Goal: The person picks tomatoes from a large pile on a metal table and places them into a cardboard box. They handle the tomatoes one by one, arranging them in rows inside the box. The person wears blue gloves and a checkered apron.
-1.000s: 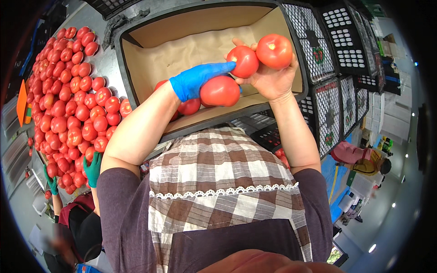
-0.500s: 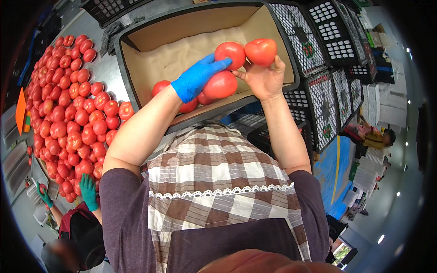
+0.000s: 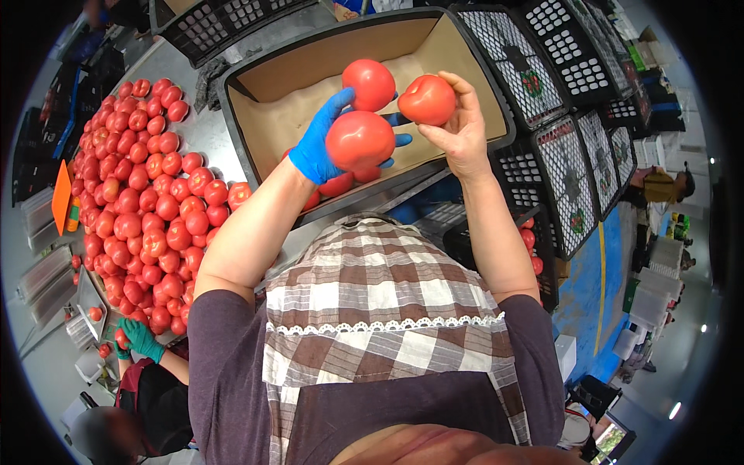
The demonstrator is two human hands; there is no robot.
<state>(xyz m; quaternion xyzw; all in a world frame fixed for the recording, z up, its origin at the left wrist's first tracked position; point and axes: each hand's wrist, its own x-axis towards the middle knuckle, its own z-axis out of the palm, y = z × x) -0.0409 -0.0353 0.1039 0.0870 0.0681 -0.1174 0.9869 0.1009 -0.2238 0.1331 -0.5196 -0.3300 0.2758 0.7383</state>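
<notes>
My left hand (image 3: 316,147), in a blue glove, is turned palm up above the crate and cradles two large red tomatoes. One tomato (image 3: 360,141) rests in the palm; the other tomato (image 3: 369,84) sits farther out by the thumb. Beside it, my bare right hand (image 3: 462,132) grips a ridged tomato (image 3: 428,100) between thumb and fingers. Beneath both hands lies a black crate (image 3: 509,124) lined with brown paper (image 3: 333,48). Along its near side are several tomatoes (image 3: 338,184), partly hidden by my left hand and wrist.
A large heap of tomatoes (image 3: 139,201) covers the metal table to my left. Black crates (image 3: 566,186) are stacked on the right, and another black crate (image 3: 232,31) stands beyond. At lower left a co-worker's green-gloved hand (image 3: 143,339) is at the heap's edge.
My left hand has rolled palm up and spread under its two tomatoes. My right hand has turned its tomato, and the two hands are slightly farther apart. The view has shifted a little.
</notes>
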